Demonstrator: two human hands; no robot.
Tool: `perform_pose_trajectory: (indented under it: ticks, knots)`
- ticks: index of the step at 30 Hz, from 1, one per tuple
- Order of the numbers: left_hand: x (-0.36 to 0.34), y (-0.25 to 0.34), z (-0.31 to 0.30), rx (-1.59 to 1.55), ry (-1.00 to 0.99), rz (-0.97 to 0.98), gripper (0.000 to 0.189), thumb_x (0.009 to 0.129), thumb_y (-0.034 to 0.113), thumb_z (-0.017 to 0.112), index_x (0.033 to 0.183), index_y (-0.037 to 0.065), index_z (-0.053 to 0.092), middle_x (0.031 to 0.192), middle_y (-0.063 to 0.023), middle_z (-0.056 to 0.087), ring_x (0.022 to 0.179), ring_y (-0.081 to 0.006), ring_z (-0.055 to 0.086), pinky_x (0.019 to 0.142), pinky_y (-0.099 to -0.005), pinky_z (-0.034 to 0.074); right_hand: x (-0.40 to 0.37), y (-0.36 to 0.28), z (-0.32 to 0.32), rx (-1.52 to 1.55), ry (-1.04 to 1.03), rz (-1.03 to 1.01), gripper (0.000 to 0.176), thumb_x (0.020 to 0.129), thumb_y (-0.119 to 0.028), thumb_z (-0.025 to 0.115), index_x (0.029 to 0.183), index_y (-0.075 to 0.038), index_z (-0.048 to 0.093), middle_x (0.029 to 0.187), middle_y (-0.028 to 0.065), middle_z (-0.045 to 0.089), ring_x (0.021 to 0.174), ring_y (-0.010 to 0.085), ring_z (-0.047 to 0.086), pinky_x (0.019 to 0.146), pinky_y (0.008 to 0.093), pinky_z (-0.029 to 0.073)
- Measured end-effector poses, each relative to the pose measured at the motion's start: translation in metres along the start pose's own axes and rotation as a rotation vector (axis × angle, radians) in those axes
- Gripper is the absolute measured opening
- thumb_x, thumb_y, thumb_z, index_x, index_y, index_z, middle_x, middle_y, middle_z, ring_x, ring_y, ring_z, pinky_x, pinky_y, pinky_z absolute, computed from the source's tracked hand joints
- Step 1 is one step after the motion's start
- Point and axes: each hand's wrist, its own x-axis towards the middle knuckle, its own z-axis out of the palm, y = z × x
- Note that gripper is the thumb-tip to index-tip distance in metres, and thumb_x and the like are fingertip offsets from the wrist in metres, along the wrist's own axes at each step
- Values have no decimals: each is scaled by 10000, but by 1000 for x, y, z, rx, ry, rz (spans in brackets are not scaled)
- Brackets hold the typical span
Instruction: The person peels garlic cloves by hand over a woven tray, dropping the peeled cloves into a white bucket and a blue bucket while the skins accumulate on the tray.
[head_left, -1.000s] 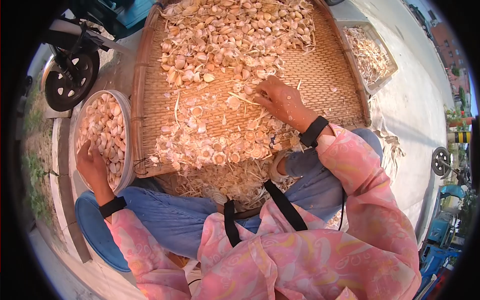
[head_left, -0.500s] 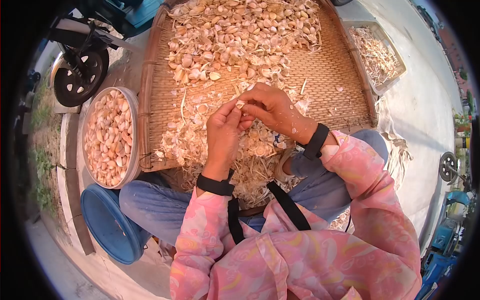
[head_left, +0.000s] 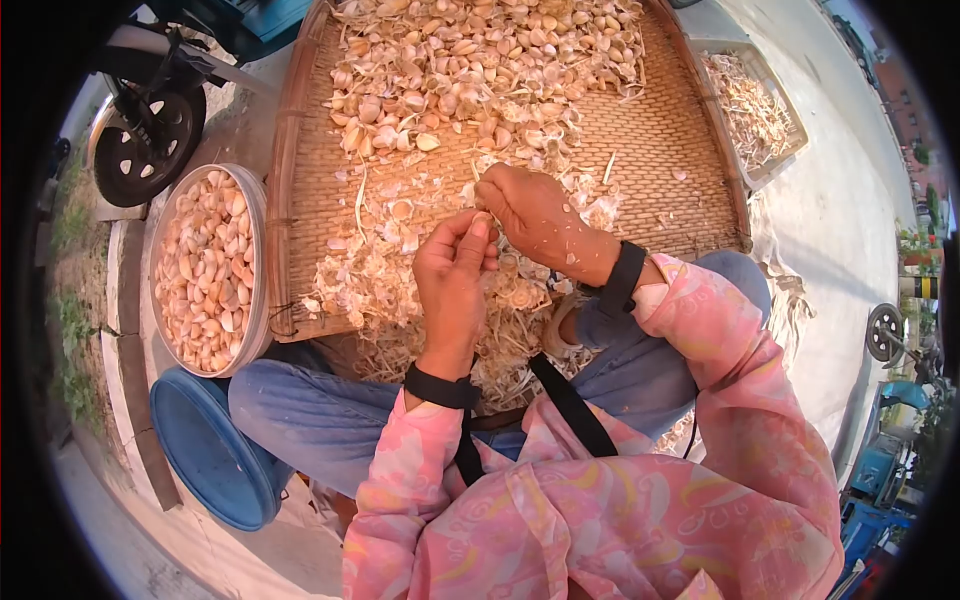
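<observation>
My left hand [head_left: 452, 275] is closed in a pinch, thumb against fingers, over the near part of a woven bamboo tray [head_left: 700, 205]. The small pale garlic clove at its fingertips is almost hidden. My right hand [head_left: 545, 218] is closed too, its curled fingers meeting the left fingertips; what they grip is covered. Bits of skin stick to the back of it. Below and around both hands lies a heap of papery garlic skins [head_left: 365, 280]. Unpeeled garlic cloves [head_left: 460, 60] cover the far part of the tray.
At the left stands a white tub [head_left: 262, 240] full of garlic cloves, with a blue bucket [head_left: 205, 450] in front of it. A pale crate [head_left: 795, 120] of dry stalks sits at the right. A scooter wheel [head_left: 150, 150] is at the upper left.
My right hand has curled tighter and turned at the fingertips, hiding the pale piece seen between the hands before. My left hand has dropped slightly. The view has shifted a little.
</observation>
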Motion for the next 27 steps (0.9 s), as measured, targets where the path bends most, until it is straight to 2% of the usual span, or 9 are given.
perform_pose_trajectory:
  ticks: [3,5,10,12,14,16,20,25,27]
  knots:
    - [1,11,-5,-104,-17,-51,196,852,105,593,1008,-13,586,785,-18,588,645,-57,494,577,-186,409,10,11,-9,22,-3,156,73,826,-102,545,826,-31,530,684,108,512,634,293,540,553,363,423]
    - [-1,49,-21,9,46,108,192,852,81,587,1019,-13,583,820,-33,589,675,-60,492,597,-179,391,7,21,-23,-131,31,145,89,815,-121,552,870,-52,552,751,115,529,661,300,554,571,376,429]
    - [28,146,-172,966,628,625,227,850,115,571,1025,-26,597,854,-56,585,739,-119,533,657,-229,436,10,41,-31,-373,99,121,182,795,-140,577,971,-97,558,896,129,504,739,315,567,616,407,456]
    - [30,166,-223,1611,671,589,263,856,131,550,1070,-17,589,936,-102,586,836,-172,555,736,-272,449,16,45,-22,-360,87,27,194,782,-135,588,968,-87,557,890,128,506,772,321,569,622,416,459]
    - [28,169,-215,1819,536,915,287,856,144,548,1100,-5,579,1006,-119,571,890,-186,555,774,-286,447,16,56,-7,-385,-60,12,167,778,-108,586,933,-54,557,874,160,510,803,336,566,639,427,458]
    - [26,146,-161,1119,405,553,309,865,146,536,1136,0,557,1022,-110,571,892,-186,562,792,-282,449,18,41,-13,-467,-137,37,156,757,-68,580,911,-44,571,873,160,508,770,348,557,638,431,440]
    - [18,68,-47,839,-60,170,376,909,203,493,1217,-12,479,970,-98,593,792,-123,576,645,-219,458,9,34,1,-112,-62,-73,110,773,-92,578,850,-18,607,728,139,552,757,322,545,634,411,441]
    - [25,12,-5,378,-240,-8,305,929,233,473,1114,-2,528,816,-31,581,647,-64,522,549,-179,401,3,16,-1,211,72,-155,59,760,-45,585,795,-1,601,726,125,576,725,270,551,596,385,455]
    - [26,7,-1,268,-222,-35,271,930,218,469,1067,-2,550,784,-25,582,616,-60,505,524,-182,391,1,11,-9,365,61,11,84,783,-68,586,834,-3,595,766,118,595,724,236,574,605,357,465]
